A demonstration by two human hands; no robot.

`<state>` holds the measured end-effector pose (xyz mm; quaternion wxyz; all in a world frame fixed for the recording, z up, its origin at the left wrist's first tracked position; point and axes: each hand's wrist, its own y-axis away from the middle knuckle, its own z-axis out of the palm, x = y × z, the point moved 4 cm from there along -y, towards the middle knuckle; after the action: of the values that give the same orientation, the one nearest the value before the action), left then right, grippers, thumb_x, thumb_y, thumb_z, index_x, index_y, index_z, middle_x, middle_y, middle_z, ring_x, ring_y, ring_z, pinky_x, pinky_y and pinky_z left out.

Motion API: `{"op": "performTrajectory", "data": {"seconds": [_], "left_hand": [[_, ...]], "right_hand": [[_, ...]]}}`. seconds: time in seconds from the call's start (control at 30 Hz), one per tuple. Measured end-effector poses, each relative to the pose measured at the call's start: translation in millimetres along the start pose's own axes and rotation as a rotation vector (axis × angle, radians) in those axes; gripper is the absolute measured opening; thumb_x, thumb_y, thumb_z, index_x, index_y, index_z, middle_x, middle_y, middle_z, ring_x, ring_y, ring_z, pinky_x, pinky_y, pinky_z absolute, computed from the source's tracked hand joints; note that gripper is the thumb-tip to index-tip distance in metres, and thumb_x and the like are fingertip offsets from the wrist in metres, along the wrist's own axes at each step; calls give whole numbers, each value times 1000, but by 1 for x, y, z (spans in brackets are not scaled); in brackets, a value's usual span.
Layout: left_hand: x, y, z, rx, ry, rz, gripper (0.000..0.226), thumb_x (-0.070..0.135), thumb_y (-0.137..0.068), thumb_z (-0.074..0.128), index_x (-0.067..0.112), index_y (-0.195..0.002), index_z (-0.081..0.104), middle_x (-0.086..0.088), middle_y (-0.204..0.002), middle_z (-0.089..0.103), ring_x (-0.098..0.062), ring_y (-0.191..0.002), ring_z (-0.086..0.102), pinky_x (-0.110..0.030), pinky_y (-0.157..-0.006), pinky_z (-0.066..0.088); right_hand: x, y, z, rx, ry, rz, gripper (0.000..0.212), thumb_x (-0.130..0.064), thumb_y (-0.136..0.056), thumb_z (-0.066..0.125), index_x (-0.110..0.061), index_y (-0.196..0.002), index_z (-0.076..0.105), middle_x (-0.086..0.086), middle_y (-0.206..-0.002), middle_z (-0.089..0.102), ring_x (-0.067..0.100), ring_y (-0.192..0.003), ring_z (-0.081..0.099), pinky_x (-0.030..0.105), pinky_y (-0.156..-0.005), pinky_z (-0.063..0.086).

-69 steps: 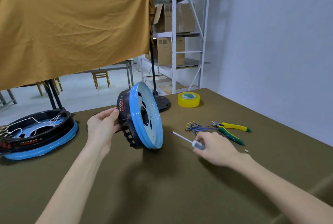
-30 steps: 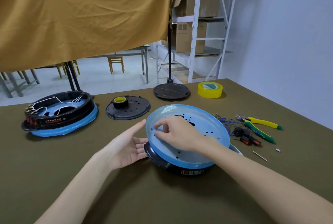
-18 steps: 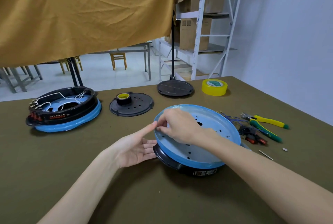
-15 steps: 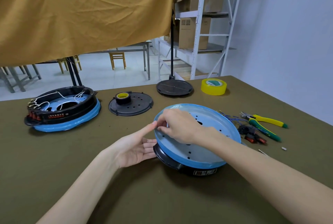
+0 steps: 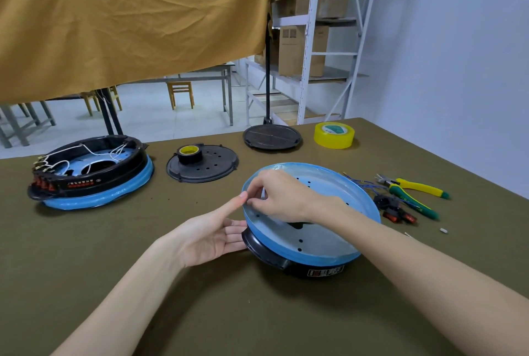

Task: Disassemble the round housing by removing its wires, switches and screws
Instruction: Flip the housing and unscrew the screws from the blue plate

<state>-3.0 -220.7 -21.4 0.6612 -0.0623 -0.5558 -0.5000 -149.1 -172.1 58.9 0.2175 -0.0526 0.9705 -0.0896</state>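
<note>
Although a bundle of blue wires (image 5: 361, 184), red rocker switches (image 5: 399, 216) and a small white part (image 5: 443, 230) already lay loose on the olive-green table (image 5: 114, 241) to the right of the round housing (image 5: 309, 238), the disassembly appeared to be in a late but unfinished stage for this unit. The housing sat near the middle of the table, bottom up, its pale blue perforated disc facing the ceiling and its black body with a label underneath, tilted slightly toward the viewer. The left hand (image 5: 206, 237) was spread, palm toward the housing, fingers straight against its left flank and the index finger raised to the rim. The right hand (image 5: 282, 196) reached over the disc with fingertips curled together at the left edge, as if pinching a small item there; what it pinched could not be made out, so whether a screw was coming out was a judgement only. A second housing (image 5: 91, 172) at far left, with white wires and red switches seated in it, looked untouched. Behind lay a black cover plate (image 5: 209, 168) carrying a roll of black tape (image 5: 189, 153), another black disc (image 5: 272, 137), a yellow tape roll (image 5: 334, 135), and yellow-and-green pliers (image 5: 412, 191).
</note>
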Motion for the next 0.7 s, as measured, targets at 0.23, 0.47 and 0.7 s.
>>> {"op": "performTrajectory", "data": {"seconds": [0.23,0.47,0.7], "left_hand": [[0,-4,-1,-28,-80,24,105,61,-59,93,-6,-131,58,-20,-120,74,-26,-107,75,-31,-82,62],[-1,-6,-3,-22,-82,12,87,58,-79,78,-7,-132,57,-20,-121,74,-26,-108,75,-32,-85,62],[-1,-7,-3,-20,-80,25,86,57,-76,79,-7,-131,58,-20,-119,74,-26,-104,76,-30,-79,62]], "right_hand": [[4,2,2,-53,-16,31,14,-19,-94,65,-15,-92,78,-6,-82,74,9,-75,66,30,-68,56],[9,7,4,38,-70,51,18,-35,-91,72,-20,-81,72,-2,-80,67,15,-75,61,34,-67,50],[8,11,5,8,-107,-11,10,-20,-95,65,-19,-102,73,-20,-90,53,-13,-83,52,10,-72,41]]}}
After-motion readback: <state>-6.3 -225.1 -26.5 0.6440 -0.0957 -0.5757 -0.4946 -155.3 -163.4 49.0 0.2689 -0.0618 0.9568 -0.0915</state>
